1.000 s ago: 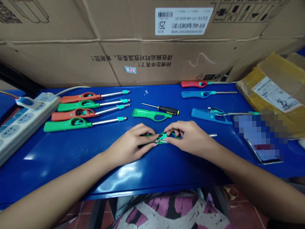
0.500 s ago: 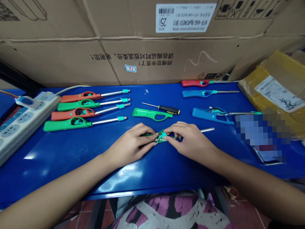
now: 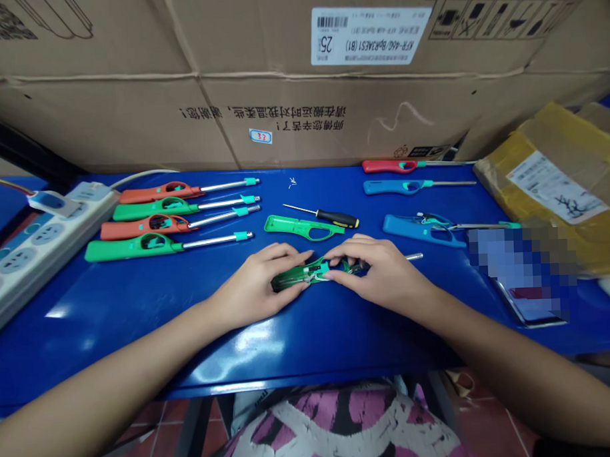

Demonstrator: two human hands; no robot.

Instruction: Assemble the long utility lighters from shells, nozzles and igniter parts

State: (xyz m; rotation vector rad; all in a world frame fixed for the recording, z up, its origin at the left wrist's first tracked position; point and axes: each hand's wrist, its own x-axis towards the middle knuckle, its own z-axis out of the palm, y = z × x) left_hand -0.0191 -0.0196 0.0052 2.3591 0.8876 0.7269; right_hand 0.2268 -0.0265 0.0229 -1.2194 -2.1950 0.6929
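A green gas lighter [image 3: 293, 277] lies opened on the table between my hands, its inner parts exposed. My left hand [image 3: 257, 280] grips the handle end, thumb on the near side and fingers on the far side. At the middle, thumb and fingertips of my right hand [image 3: 379, 262] pinch the turquoise trigger [image 3: 324, 268]. Beyond that hand pokes the lighter's metal tube [image 3: 415, 256], its middle part hidden by the fingers. The loose green half-shell [image 3: 295, 226] rests just behind, and a black and yellow screwdriver [image 3: 337, 218] lies beside it.
Several orange and green lighters [image 3: 135, 246] lie in rows at left, near a white power strip [image 3: 16, 258]. On the right are a red lighter [image 3: 383, 166], a blue lighter [image 3: 388, 187], an opened blue one [image 3: 410, 231], a blurred phone-like object [image 3: 517, 281] and a taped carton [image 3: 554, 193].
My left fingers have spread and drawn back from the lighter's middle, uncovering more of the handle and inner parts. My right hand stays at the trigger, barely shifted.
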